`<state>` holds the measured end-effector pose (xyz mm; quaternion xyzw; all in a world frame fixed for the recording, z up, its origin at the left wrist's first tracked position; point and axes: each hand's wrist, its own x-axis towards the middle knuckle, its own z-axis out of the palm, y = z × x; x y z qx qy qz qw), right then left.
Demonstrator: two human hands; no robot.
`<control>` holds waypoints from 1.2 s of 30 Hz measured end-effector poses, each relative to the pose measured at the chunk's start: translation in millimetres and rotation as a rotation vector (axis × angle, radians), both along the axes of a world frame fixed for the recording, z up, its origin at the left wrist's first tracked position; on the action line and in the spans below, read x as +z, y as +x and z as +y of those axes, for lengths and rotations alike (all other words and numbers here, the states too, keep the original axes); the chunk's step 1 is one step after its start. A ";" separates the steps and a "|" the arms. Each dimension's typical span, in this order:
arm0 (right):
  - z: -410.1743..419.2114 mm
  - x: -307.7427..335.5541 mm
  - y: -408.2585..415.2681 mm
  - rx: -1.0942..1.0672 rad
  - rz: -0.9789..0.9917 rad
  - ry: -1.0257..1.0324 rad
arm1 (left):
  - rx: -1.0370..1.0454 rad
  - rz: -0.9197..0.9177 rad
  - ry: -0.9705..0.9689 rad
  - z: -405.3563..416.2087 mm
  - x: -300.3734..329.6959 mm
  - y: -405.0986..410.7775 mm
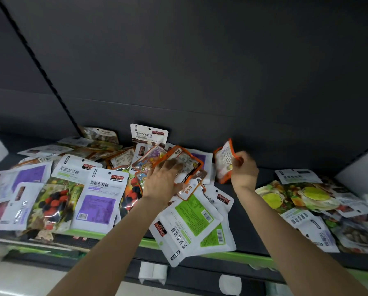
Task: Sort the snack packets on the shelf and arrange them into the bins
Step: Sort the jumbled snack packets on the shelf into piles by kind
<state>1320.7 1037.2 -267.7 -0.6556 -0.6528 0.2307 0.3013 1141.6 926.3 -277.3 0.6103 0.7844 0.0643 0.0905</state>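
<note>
Two hands work: right hand [243, 167] pinches an orange packet [224, 160] above the shelf [249, 233]. Left hand [163, 178], fingers spread, presses another orange packet [187, 161] mid-pile; lift it slowly.

A shop: dark display shelf [253, 174] heaped with retail snack packets [99, 201]

Both arms reach forward: left grip [165, 178] lies flat (fingers spread), right grip [243, 167] curls closed, pinching.
</note>
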 end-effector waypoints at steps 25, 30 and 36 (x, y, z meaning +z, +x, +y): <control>-33.2 -40.9 23.6 0.368 -0.341 -0.303 | -0.018 0.074 -0.041 -4.4 -2.6 15.5; -15.5 -30.0 67.6 0.148 -0.419 -0.125 | 0.018 0.093 -0.077 -4.4 -6.7 25.9; -21.6 -17.2 87.8 -0.005 -0.284 -0.009 | 0.040 0.081 -0.064 -2.7 -5.8 29.0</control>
